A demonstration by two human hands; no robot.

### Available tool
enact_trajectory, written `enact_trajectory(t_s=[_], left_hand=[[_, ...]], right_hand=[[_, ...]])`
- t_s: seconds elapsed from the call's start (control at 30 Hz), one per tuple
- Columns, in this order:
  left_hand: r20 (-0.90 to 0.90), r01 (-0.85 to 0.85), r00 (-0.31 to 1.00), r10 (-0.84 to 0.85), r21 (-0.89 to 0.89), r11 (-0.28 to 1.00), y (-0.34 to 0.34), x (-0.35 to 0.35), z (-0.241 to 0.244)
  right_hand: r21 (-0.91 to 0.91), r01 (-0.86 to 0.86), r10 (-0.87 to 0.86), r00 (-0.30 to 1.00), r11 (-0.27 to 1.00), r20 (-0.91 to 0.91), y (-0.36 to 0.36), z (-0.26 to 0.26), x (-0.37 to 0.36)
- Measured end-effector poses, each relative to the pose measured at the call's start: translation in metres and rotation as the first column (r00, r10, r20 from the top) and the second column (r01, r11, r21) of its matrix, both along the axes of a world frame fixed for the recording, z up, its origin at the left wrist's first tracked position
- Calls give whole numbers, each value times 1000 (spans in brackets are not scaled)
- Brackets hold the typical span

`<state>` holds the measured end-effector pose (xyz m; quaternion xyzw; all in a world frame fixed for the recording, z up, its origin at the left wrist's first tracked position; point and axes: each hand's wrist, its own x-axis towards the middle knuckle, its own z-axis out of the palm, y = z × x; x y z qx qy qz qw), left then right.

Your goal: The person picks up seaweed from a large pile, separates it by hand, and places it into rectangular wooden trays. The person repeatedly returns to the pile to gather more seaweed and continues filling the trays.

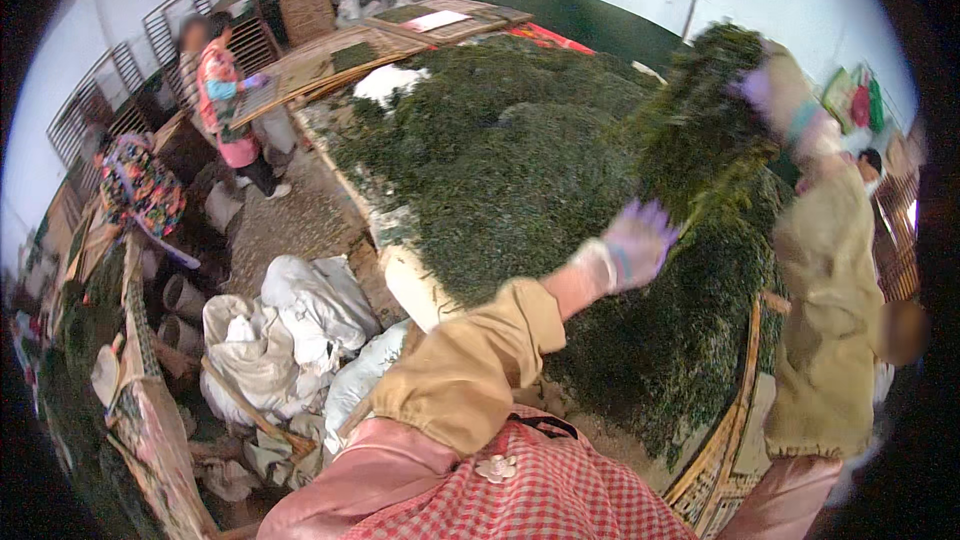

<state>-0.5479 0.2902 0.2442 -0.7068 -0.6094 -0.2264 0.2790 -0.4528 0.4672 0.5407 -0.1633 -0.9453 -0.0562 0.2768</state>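
Observation:
A broad heap of dark green, stringy plant material [517, 165] spreads before me, and I cannot tell which plant it is. My right hand [757, 90], raised high at the right in a pale purple-tinted glove, grips a large clump of green plant material [694, 105]. The clump hangs over the heap and is blurred by motion. Lower down, my left hand [637, 244] is stretched out over the heap in a similar glove, its fingers spread. Thin yellowish-green strands hang beside its fingertips; whether they touch is unclear.
White sacks [311, 315] lie on the floor at left, near a wooden stick [255, 401]. Two people stand by a long table [300, 82] at upper left; another person [142, 184] bends further left. A wooden edge [739, 412] bounds the heap at right.

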Motion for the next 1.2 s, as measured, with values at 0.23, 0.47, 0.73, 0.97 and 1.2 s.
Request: enact_trajectory(t_s=[0.23, 0.47, 0.73, 0.97, 1.2], left_hand=[[305, 285, 952, 37, -922, 261, -84, 37, -121], [111, -74, 940, 322, -857, 510, -67, -80, -31], [991, 308, 129, -24, -17, 951, 28, -86, 41], [542, 271, -840, -34, 472, 839, 100, -17, 26], [580, 773, -612, 537, 297, 561, 55, 15, -19]], right_hand=[[-403, 59, -104, 991, 913, -90, 24, -11, 56], [-328, 129, -134, 991, 936, 7, 20, -21, 41], [-505, 157, -170, 985, 848, 21, 27, -35, 55], [-593, 62, -92, 996, 803, -21, 46, -70, 43], [-735, 8, -69, 996, 678, -53, 75, -175, 45]])
